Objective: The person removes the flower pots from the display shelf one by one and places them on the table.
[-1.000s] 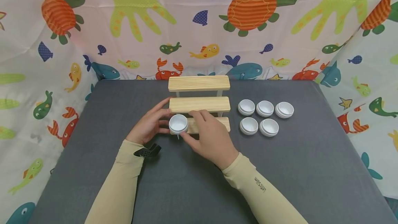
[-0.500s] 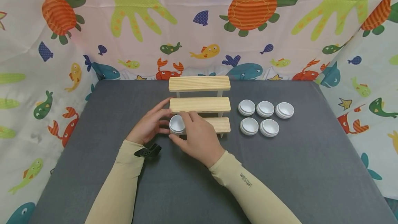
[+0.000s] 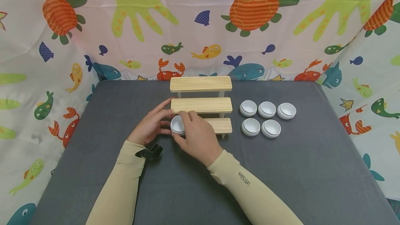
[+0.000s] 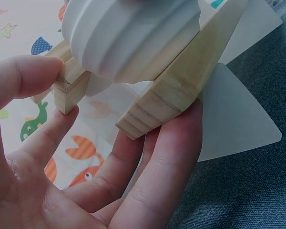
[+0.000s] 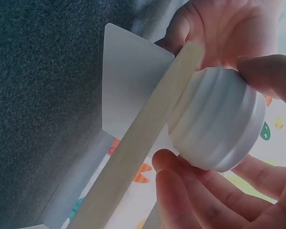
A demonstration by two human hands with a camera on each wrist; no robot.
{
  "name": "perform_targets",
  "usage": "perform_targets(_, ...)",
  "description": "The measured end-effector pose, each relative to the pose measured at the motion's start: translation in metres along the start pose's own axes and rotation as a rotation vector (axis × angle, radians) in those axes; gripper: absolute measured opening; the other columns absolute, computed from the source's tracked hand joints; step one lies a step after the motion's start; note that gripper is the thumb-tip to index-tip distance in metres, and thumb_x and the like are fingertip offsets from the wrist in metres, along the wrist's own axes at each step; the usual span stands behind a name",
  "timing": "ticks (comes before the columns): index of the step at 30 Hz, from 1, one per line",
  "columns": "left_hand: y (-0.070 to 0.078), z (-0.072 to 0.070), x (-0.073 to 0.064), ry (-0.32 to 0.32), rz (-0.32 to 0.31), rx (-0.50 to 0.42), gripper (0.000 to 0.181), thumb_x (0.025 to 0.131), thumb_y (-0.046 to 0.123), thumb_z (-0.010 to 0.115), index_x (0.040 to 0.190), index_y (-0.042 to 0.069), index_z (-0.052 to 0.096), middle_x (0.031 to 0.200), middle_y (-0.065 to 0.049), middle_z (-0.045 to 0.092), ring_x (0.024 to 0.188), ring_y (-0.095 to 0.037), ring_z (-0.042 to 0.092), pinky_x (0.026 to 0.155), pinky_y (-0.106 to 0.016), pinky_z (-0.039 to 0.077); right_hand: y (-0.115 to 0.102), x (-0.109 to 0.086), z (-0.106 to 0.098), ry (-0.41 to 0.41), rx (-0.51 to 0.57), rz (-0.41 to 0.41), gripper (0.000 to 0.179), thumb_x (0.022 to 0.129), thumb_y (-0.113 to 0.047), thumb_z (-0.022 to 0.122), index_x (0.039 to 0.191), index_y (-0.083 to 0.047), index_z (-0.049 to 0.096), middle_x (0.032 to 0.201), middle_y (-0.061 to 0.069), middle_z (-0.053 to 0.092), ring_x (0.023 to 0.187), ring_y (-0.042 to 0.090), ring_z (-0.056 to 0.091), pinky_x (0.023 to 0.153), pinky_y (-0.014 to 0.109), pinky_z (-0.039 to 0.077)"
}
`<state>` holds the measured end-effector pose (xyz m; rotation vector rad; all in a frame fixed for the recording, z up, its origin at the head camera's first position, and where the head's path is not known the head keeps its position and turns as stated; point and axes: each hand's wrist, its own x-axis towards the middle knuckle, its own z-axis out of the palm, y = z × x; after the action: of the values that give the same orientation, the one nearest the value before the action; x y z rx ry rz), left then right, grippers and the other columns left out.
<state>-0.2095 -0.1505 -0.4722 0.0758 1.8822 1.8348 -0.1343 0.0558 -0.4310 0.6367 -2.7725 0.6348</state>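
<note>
A three-step wooden display rack (image 3: 201,105) with pale translucent supports stands on the grey table. At its left end, my left hand (image 3: 149,127) pinches the middle shelf between thumb and index finger, while other fingers touch the underside of the lowest shelf (image 4: 157,102). A small white ribbed bowl (image 3: 177,125) sits upright at the left end of that lowest shelf. My right hand (image 3: 200,140) holds this bowl by its sides, thumb at the front and fingers over the far side, partly hiding it in the head view. The bowl's ribbed wall (image 5: 214,119) shows in the right wrist view.
Several more white bowls (image 3: 271,128) stand in two rows to the right of the rack. The top shelf (image 3: 200,84) rises at the back, close to a curtain (image 3: 140,51) printed with sea animals. More curtain hangs on both sides of the grey table (image 3: 312,155).
My right hand has slid the bowl slightly left along the lowest shelf to its end and moved left with it. The left hand has kept its place on the rack.
</note>
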Motion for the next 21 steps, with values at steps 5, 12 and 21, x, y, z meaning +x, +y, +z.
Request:
perform_targets(5, 0.001, 0.001, 0.0, -0.001, 0.002, -0.001, 0.063, 0.109, 0.045, 0.059, 0.167, 0.048, 0.034, 0.154, -0.016, 0.052, 0.125, -0.039, 0.064, 0.091, -0.049, 0.064, 0.001, -0.001, -0.001, -0.005, 0.009, -0.002, 0.064, 0.094, -0.04, 0.085, 0.144, -0.009, 0.06, 0.123, 0.01, 0.069, 0.095, 0.018, 0.071, 0.08, 0.035, 0.065)
perform_targets(12, 0.0, 0.0, 0.001, -0.007, 0.011, -0.007, 0.063, 0.109, 0.045, 0.059, 0.167, 0.047, 0.033, 0.152, -0.018, 0.053, 0.12, -0.038, 0.066, 0.089, -0.049, 0.064, 0.007, -0.005, -0.007, -0.009, 0.026, 0.01, 0.065, 0.093, -0.038, 0.086, 0.145, -0.01, 0.06, 0.126, 0.011, 0.068, 0.099, 0.019, 0.072, 0.084, 0.037, 0.065)
perform_targets(21, -0.001, 0.001, 0.001, -0.006, 0.022, -0.005, 0.064, 0.109, 0.044, 0.06, 0.168, 0.045, 0.033, 0.154, -0.021, 0.052, 0.12, -0.038, 0.067, 0.09, -0.052, 0.064, 0.021, -0.018, -0.017, 0.044, 0.019, 0.006, 0.063, 0.093, -0.038, 0.085, 0.144, -0.01, 0.061, 0.127, 0.011, 0.068, 0.095, 0.02, 0.073, 0.08, 0.037, 0.065)
